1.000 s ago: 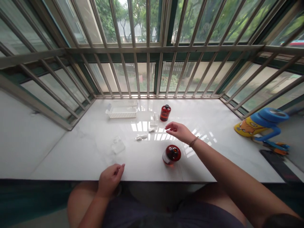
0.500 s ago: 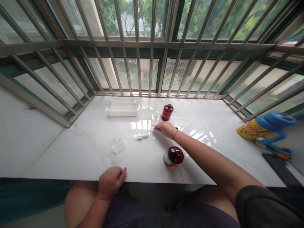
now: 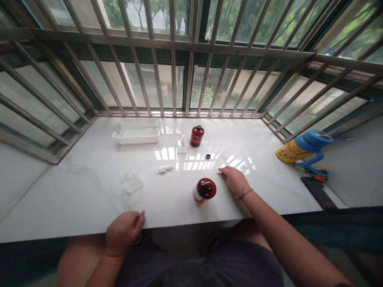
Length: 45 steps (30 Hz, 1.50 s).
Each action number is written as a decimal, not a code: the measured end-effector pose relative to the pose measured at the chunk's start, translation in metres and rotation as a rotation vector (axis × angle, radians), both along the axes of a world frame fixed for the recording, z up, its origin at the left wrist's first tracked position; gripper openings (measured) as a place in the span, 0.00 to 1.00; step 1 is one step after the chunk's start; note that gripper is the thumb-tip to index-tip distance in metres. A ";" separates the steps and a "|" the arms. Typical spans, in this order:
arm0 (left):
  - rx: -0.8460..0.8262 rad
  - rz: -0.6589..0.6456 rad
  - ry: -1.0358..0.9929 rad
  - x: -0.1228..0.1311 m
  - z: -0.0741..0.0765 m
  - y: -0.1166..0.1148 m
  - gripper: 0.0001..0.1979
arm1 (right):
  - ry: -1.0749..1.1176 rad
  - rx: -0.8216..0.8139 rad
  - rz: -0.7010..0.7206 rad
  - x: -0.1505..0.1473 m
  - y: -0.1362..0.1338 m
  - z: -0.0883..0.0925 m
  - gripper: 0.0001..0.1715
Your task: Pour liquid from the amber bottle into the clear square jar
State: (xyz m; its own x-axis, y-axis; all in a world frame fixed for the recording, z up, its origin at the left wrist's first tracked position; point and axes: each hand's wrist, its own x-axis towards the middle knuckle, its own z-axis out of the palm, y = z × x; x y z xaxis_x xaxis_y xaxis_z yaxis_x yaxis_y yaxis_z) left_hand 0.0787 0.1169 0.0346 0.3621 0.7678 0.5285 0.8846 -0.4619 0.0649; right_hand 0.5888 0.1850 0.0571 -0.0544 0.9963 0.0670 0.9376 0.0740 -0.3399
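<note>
My right hand pinches a small white piece at the table surface; its exact kind is too small to tell. Left of that hand stands an uncapped dark red bottle, its mouth facing up. A black cap lies behind the bottle. Farther back is a second red bottle with its black cap on, beside a clear plastic piece. My left hand rests curled in a loose fist at the table's front edge, with nothing visible in it.
A white perforated basket stands at the back left. Small white pieces and a clear plastic container lie on the white tabletop. At the right are a blue and yellow bottle and a black phone. Metal bars border the back.
My right hand has moved from beside the clear plastic piece rightward and nearer, now with a white piece in its fingers. The view has shifted; my left hand stays at the edge.
</note>
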 end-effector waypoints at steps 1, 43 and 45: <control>0.001 0.003 0.002 0.000 0.000 0.000 0.17 | -0.003 -0.003 0.002 -0.005 -0.004 -0.002 0.25; -0.714 -0.061 -0.757 0.169 0.073 0.036 0.35 | 0.173 0.035 -0.408 -0.101 -0.033 -0.024 0.25; -0.689 -0.015 -0.734 0.156 0.077 0.035 0.36 | 0.203 0.004 -0.363 -0.127 -0.040 -0.019 0.26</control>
State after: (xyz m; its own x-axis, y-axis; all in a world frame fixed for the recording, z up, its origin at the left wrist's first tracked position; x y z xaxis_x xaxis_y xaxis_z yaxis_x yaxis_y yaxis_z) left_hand 0.2351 0.1520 0.1114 0.1373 0.9883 0.0668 0.5133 -0.1287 0.8485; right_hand 0.4619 0.1451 0.0378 0.3150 0.9480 0.0444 0.8171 -0.2471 -0.5209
